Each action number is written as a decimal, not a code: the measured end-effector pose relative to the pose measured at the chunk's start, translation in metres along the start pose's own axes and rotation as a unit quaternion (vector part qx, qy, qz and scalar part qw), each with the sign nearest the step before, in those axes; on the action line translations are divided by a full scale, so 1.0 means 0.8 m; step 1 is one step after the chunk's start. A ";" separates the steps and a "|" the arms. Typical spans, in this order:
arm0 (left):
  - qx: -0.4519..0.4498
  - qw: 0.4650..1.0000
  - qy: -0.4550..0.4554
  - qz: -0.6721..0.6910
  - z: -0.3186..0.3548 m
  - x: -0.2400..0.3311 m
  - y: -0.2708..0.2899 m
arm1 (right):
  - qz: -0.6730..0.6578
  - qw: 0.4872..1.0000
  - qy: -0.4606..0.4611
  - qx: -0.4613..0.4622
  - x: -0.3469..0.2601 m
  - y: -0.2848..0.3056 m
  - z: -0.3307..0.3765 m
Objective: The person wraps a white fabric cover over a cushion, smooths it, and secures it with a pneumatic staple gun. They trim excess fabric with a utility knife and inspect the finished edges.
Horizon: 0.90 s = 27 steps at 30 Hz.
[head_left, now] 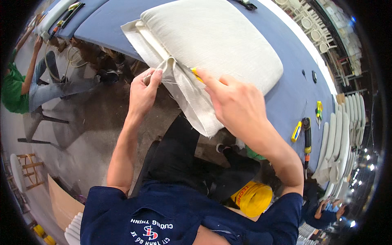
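A cream fabric-covered seat cushion [212,41] lies on the blue padded table, with a loose fabric flap [196,108] hanging over the near edge. My left hand [143,90] is closed in a pinch on the raised edge of that flap, left of the cushion's near side. My right hand [237,100] wraps round a yellow utility knife [197,75], mostly hidden by the fingers. Its front end meets the fabric along the seam between cushion and flap. Loose threads stick out from the flap's edge.
On the blue table [296,94] at right lie a yellow-handled screwdriver [297,131], yellow-green snips [319,109] and a black air tool [307,136]. A yellow bucket [258,200] stands below. Stacked cushions [339,134] line the right. A person in green [16,92] sits far left.
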<state>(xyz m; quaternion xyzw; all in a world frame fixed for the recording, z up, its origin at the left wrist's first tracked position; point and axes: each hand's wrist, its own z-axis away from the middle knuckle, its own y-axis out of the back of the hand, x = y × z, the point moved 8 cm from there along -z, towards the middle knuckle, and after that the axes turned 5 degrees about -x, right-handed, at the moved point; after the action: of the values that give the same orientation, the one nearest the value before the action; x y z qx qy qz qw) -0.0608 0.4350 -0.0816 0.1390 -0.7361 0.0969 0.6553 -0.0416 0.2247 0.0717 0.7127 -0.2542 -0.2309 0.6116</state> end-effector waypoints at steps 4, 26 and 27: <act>0.030 0.997 0.065 -0.019 -0.018 -0.011 0.018 | 0.004 0.999 -0.010 0.031 -0.010 0.016 -0.022; -0.058 0.966 0.020 0.251 -0.046 -0.020 0.019 | 0.086 0.996 -0.010 -0.002 -0.030 -0.045 -0.074; -0.058 0.961 0.012 0.270 -0.046 -0.020 0.020 | 0.106 0.994 -0.013 -0.010 -0.033 -0.047 -0.068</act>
<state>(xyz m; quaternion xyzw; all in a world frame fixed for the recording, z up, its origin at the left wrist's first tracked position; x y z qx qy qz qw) -0.0296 0.4634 -0.0926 -0.1044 -0.7425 0.2286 0.6209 -0.0239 0.2872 0.0429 0.6721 -0.3341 -0.1764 0.6368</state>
